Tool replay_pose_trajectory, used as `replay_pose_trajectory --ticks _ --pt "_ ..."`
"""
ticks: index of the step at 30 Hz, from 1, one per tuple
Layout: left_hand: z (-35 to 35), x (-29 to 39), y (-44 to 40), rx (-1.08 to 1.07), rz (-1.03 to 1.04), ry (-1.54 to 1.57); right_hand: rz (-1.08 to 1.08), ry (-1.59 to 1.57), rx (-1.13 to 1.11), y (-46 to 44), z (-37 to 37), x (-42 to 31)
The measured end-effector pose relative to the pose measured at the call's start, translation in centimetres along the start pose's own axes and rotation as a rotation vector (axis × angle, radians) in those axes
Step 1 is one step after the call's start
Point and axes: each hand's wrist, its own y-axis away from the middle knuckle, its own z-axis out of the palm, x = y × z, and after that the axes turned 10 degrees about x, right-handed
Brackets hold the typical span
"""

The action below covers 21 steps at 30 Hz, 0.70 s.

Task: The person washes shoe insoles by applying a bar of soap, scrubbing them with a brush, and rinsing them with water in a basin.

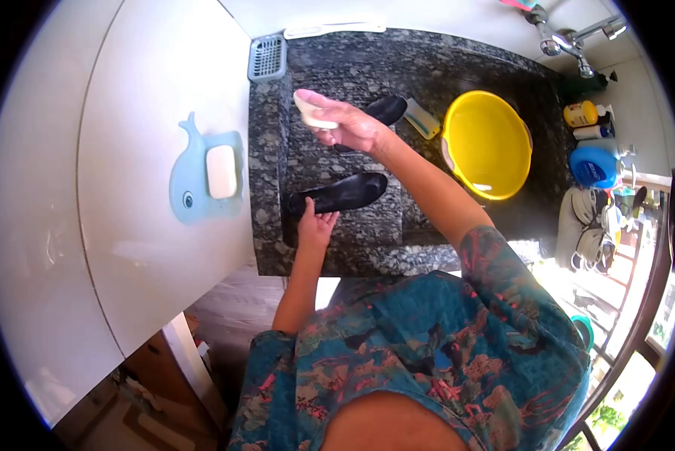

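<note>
Black, glossy shoe (348, 193) mid-frame, its left end between left hand (318, 225) fingers; right hand (346, 126) fingers clamp pale soap (307, 111); bare speckled granite (375, 228) borders the shoe.

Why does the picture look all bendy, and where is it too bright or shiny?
Head view: wide-lens bending seems to curve the seam on the glossy white wall, with black corners around; daylight washes out the area by the dark-framed window; white glints shine on the round yellow basin and small bottle labels look too soft to read.
</note>
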Motion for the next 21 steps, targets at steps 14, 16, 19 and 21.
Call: replay_pose_trajectory --ticks 14,16,19,21 --pt "0.3 0.6 1.5 0.012 -0.007 0.015 -0.24 1.135 0.981 -9.2 -14.1 1.7" --pt "0.6 0.6 2.2 0.04 -0.015 0.021 -0.178 1.313 1.031 -9.7 -15.7 1.0" --pt "1.3 0.7 2.9 0.039 -0.004 0.012 -0.256 1.679 0.912 -12.4 -16.4 0.7" --pt "1.7 0.0 2.9 0.011 -0.006 0.005 -0.284 1.89 0.823 -13.9 -16.9 0.5"
